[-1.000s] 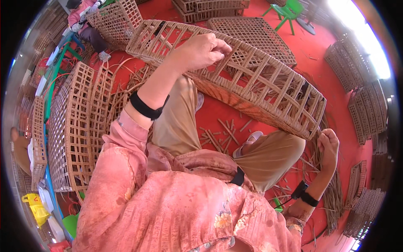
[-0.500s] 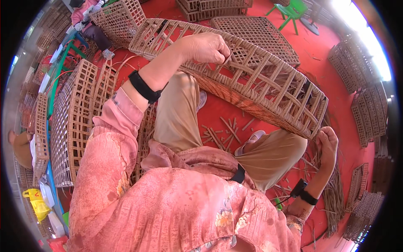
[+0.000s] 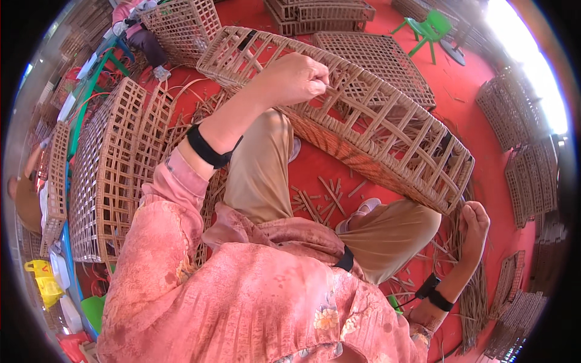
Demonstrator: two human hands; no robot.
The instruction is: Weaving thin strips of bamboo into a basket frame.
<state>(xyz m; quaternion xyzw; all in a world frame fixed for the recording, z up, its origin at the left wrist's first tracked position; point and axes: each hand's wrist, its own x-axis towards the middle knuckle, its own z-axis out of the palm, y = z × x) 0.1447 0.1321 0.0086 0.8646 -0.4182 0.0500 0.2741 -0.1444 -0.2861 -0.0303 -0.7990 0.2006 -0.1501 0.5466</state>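
Observation:
A long woven rattan basket (image 3: 369, 154) with an open lattice side lies slantwise over my knees, its right end nearer to me. My left hand (image 3: 301, 78) is closed in a pinch over the basket's lattice, thumb against fingers. What it grips there is too small to make out. My right hand (image 3: 475, 225) is closed with curled fingers just below the basket's right corner. Whether anything is in it cannot be seen. Black bands hold to both wrists, and the right one carries a small black device (image 3: 428, 285).
Lattice baskets (image 3: 109, 175) stand close on my left, and another basket (image 3: 378, 60) lies beyond mine. Cut strips (image 3: 327, 196) litter the red floor, with a bundle of long strips (image 3: 478, 290) at right. A green chair (image 3: 431, 29) stands far right; a co-worker (image 3: 148, 45) sits far left.
My left hand has shifted slightly down and left against the basket. My right hand has dropped a little from the basket's corner. The whole view has swung slightly.

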